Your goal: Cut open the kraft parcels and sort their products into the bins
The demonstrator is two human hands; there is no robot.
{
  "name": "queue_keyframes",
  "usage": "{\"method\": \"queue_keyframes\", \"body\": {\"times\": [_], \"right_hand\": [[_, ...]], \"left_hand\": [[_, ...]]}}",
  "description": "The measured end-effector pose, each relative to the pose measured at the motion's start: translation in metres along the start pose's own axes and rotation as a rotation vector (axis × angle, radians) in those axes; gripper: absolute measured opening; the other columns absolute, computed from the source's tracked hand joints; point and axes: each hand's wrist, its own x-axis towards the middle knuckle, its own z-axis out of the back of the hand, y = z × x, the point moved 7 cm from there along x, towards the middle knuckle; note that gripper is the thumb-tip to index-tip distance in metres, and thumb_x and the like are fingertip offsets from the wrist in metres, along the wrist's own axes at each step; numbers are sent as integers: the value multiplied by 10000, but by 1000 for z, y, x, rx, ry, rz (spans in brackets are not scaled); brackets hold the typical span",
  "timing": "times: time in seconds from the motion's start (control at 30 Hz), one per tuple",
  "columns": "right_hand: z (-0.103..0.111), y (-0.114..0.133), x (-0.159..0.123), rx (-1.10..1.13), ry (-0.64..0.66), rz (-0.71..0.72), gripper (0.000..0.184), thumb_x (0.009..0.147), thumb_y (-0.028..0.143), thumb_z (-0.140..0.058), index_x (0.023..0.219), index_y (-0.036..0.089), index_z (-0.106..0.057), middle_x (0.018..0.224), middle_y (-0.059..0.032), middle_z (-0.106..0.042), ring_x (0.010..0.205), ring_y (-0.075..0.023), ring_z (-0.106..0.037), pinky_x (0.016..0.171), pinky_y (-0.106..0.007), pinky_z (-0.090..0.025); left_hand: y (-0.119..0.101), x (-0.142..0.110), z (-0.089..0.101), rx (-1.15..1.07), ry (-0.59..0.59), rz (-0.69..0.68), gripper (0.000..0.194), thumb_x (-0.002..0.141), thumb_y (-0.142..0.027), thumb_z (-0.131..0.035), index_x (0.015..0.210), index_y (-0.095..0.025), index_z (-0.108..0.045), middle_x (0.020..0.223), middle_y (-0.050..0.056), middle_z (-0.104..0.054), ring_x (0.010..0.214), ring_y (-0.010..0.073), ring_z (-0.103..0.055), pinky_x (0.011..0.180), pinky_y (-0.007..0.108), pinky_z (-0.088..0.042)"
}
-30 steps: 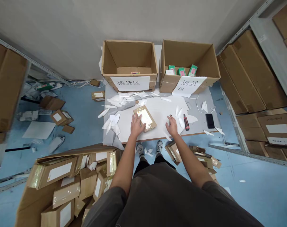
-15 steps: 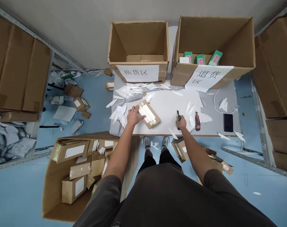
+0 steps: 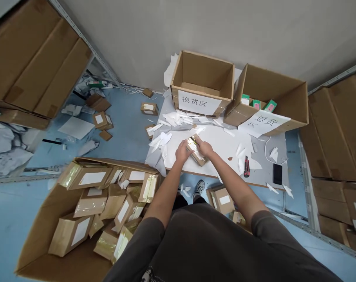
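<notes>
A small, flat brown cardboard parcel [image 3: 200,158], glossy with clear tape over a white label, lies slanted on the white-covered table [image 3: 217,150], just short of its near edge. The left hand [image 3: 182,151] touches its left side; whether those fingers clamp it, I cannot tell. The right hand [image 3: 204,147] has its fingers closed around a slim yellow-and-black cutter [image 3: 194,140] over the parcel's far end. Torn white paper scraps [image 3: 178,118] crowd the far side; bare tabletop stretches right towards a red-and-black utility knife [image 3: 246,167]
</notes>
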Motion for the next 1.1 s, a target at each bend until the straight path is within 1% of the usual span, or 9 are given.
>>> {"method": "queue_keyframes", "body": {"times": [0.13,0.27,0.33,0.57,0.7,0.8,0.9,1.0,1.1], "right_hand": [[7,16,6,-134,44,-58,592,1107,288,-395,1696,282,-339,1352,-137,-727,1228,-309,-687,963,-360,-507],[14,27,8,-248,101,-70,692,1059,312,-539,1709,249,-307,1335,-182,-723,1237,-337,-686,981,-386,-512],[14,31,6,-292,121,-78,729,1044,311,-574,1713,239,-293,1338,-200,-715,1239,-349,-686,981,-398,-516],[0,34,-3,-348,155,-150,737,1055,307,-548,1722,210,-250,1325,-229,-708,1260,-348,-682,979,-410,-523],[-9,32,-13,-333,163,-178,708,1041,289,-553,1699,199,-309,1309,-232,-714,1239,-344,-694,972,-415,-532],[-20,13,-40,-328,198,-200,704,990,241,-606,1657,196,-386,1266,-221,-735,1194,-338,-716,942,-412,-550],[-34,-19,-85,-304,229,-231,693,964,214,-613,1631,211,-424,1219,-216,-749,1161,-345,-726,912,-424,-562],[-46,-42,-126,-271,257,-244,737,957,158,-580,1663,239,-383,1189,-216,-753,1149,-361,-729,902,-442,-562],[-52,-49,-144,-248,266,-243,785,941,96,-553,1687,230,-346,1210,-231,-744,1163,-371,-723,916,-454,-557]], "left_hand": [[2,-2,-5,-31,2,-11,946,889,-483,-795,1682,-248,-336,1708,119,-401,1564,354,-372,1257,454,-379],[0,-3,-6,-34,0,-7,879,925,-531,-736,1676,-274,-358,1701,109,-407,1515,388,-390,1208,504,-421],[0,-3,-7,-40,11,1,858,941,-532,-707,1682,-292,-346,1704,105,-399,1492,401,-393,1190,530,-432],[-4,-6,-8,-43,35,3,821,979,-507,-614,1703,-292,-295,1718,101,-367,1479,414,-358,1179,565,-429],[-7,-9,-4,-42,30,24,805,982,-499,-600,1702,-303,-300,1713,92,-377,1465,427,-365,1172,586,-425],[-10,-10,-2,6,29,35,795,982,-477,-604,1697,-285,-315,1723,88,-369,1446,434,-370,1162,586,-430],[-15,-8,-1,35,26,41,826,966,-495,-632,1695,-273,-314,1723,98,-365,1441,441,-369,1157,589,-434],[-20,-8,-2,51,20,35,840,960,-528,-631,1695,-277,-312,1718,101,-371,1445,446,-365,1163,596,-425],[-22,-10,-1,98,13,32,831,958,-514,-637,1688,-268,-325,1707,101,-393,1431,439,-383,1166,593,-417]]}}
